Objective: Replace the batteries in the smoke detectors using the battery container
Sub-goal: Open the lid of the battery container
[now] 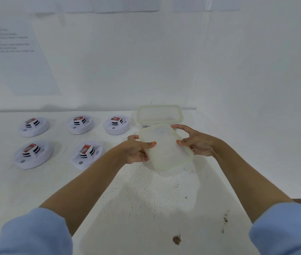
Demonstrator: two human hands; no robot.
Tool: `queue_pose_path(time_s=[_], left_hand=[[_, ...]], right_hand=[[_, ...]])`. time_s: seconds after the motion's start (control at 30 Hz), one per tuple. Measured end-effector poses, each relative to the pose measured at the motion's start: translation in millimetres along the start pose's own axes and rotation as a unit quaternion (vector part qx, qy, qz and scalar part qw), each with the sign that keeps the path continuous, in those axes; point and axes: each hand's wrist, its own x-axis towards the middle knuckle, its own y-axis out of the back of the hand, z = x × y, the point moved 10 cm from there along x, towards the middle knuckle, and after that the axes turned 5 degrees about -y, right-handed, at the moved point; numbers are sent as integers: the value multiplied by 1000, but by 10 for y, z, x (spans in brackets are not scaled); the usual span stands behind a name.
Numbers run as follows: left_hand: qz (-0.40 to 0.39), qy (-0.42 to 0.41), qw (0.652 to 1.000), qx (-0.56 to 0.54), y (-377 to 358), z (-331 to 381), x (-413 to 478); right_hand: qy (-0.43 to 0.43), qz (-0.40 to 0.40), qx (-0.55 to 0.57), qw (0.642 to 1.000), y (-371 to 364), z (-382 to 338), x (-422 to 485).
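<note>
Both hands, left hand and right hand, are gripping translucent rectangular plastic lid; keeping it level, parking it clear of open clear container at worktop's back edge.

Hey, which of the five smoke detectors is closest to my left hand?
The front-row right smoke detector, just left of your left hand. The other four sit farther off, three of them in the back row.

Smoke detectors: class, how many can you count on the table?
5. Back row: left, middle, right. Front row: left, right. None seems hidden.
</note>
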Motion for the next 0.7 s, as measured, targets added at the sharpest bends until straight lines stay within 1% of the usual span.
queue_pose_path(time_s=[0.13,0.2,0.33,0.4,0.63,0.7], left_hand=[[-2,-6,1000,-12,-19,3,-5],[-1,-15,1000,-23,-15,8,-4],[-13,-79,997,-2,-25,76,-34],[-27,-97,995,8,-61,90,-59],[-24,-95,995,-10,-82,62,-21],[-12,-114,993,-13,-58,82,-28]], right_hand=[[1,7,11,1000,17,18,16],[2,9,-2,1000,16,14,6],[-1,-6,-33,999,7,-20,-18],[-7,-16,-35,999,-6,-14,-21],[-9,-2,-10,1000,10,9,26],[-7,0,9,1000,-1,28,59]])
